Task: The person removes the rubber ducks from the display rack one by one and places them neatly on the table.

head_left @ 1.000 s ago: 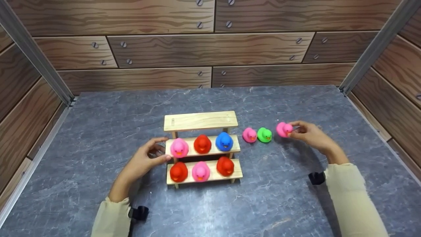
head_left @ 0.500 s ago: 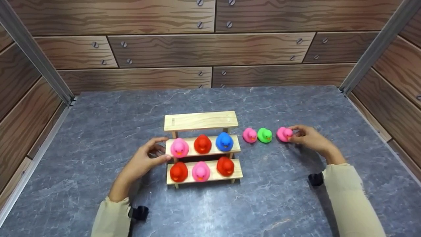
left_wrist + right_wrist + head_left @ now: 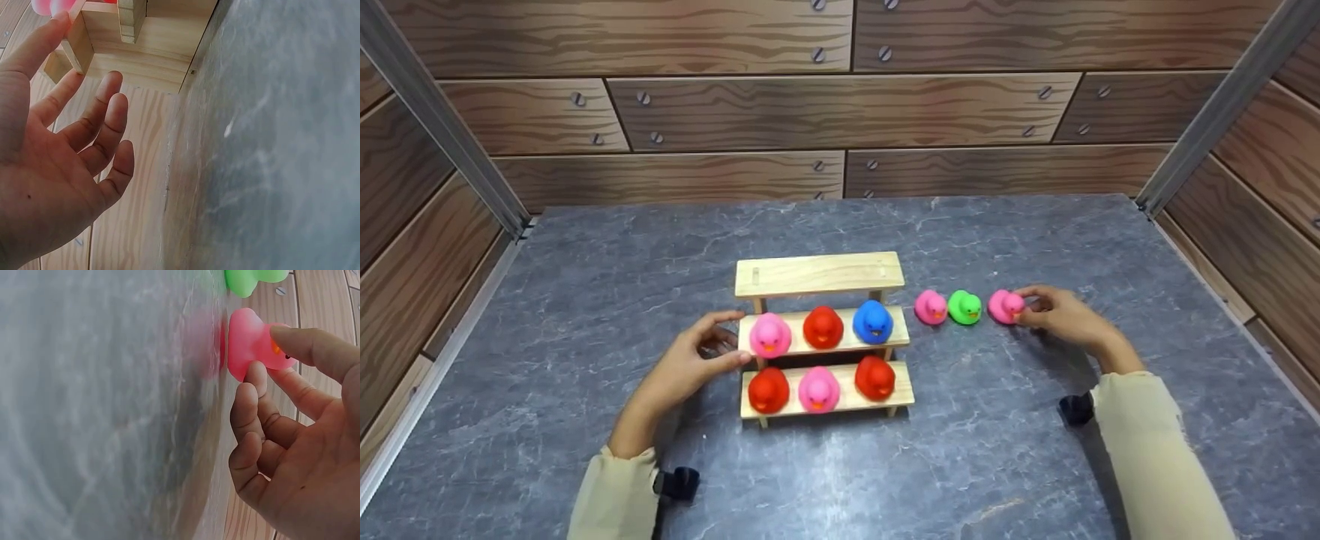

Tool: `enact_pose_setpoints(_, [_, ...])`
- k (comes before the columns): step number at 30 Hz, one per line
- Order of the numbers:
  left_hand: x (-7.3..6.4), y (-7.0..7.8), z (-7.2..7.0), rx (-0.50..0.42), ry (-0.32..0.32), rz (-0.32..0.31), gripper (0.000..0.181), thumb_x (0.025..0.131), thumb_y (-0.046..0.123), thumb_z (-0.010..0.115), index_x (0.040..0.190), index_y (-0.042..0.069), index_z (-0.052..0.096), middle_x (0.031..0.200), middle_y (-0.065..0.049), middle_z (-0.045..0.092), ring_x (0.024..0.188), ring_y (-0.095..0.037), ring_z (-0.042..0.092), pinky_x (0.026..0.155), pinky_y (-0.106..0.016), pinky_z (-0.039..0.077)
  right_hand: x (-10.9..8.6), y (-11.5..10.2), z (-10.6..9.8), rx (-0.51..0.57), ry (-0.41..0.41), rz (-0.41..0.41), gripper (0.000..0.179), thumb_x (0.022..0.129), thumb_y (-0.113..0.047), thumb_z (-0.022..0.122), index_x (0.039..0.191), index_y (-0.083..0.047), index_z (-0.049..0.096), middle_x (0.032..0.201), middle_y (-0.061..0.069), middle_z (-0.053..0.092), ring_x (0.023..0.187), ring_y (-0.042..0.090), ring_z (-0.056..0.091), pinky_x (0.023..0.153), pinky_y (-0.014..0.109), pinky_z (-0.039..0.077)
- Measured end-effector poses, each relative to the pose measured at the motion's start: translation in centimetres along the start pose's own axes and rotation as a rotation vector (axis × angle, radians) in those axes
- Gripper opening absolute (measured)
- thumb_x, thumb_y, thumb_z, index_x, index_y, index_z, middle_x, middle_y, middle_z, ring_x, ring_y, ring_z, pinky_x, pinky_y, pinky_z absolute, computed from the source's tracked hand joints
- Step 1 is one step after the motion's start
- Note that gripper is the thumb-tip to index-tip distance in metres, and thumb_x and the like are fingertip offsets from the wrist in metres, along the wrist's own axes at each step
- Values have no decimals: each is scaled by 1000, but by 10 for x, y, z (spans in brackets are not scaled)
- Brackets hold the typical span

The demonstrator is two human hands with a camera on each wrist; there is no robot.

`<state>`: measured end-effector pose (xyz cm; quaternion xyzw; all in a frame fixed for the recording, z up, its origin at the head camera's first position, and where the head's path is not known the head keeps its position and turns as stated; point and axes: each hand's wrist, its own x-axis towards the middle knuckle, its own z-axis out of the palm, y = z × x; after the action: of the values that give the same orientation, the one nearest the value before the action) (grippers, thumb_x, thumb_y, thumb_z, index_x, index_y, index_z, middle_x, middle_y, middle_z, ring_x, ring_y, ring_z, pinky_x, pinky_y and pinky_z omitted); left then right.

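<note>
In the head view, a three-tier wooden stand [image 3: 819, 274] holds rubber ducks on its middle and lower tiers. My left hand [image 3: 690, 364] is at the stand's left side, thumb and index finger pinching the end of the middle tier [image 3: 79, 48]; its other fingers are loosely bent in the left wrist view. To the right of the stand, my right hand [image 3: 1069, 321] pinches a pink rubber duck [image 3: 1005, 307] on the tabletop. The right wrist view shows the thumb by the orange beak of this pink duck [image 3: 244, 343], with its base down at the table surface.
Another pink duck [image 3: 931, 307] and a green duck [image 3: 964, 307] stand side by side between the stand and my right hand. On the stand are red, pink and blue [image 3: 873, 322] ducks; its top tier is bare. Wood-patterned walls [image 3: 840, 112] border the grey table [image 3: 960, 465].
My right hand has lowered the pink duck onto the table, turned it toward the front and shifted it slightly left. The left hand has stayed at the stand.
</note>
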<state>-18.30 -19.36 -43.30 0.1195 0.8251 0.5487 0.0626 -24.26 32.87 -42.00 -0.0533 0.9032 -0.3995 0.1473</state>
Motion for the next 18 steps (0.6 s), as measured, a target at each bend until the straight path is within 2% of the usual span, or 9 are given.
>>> enact_pose_setpoints(10, [-1, 0, -2, 4, -2, -5, 53, 86, 17, 73, 134, 9, 52, 102, -16, 66, 85, -17, 56, 76, -28, 44, 5, -4, 6, -1, -8, -37, 51, 91, -15, 63, 133, 8, 47, 94, 5, 63, 78, 5, 56, 69, 23, 46])
enact_pose_setpoints(18, [0, 0, 0, 7, -8, -6, 54, 85, 17, 74, 134, 9, 52, 103, -16, 66, 84, -17, 56, 76, -27, 44, 4, -2, 6, 33, -11, -15, 53, 90, -12, 63, 135, 9, 45, 92, 4, 61, 75, 5, 56, 67, 22, 46])
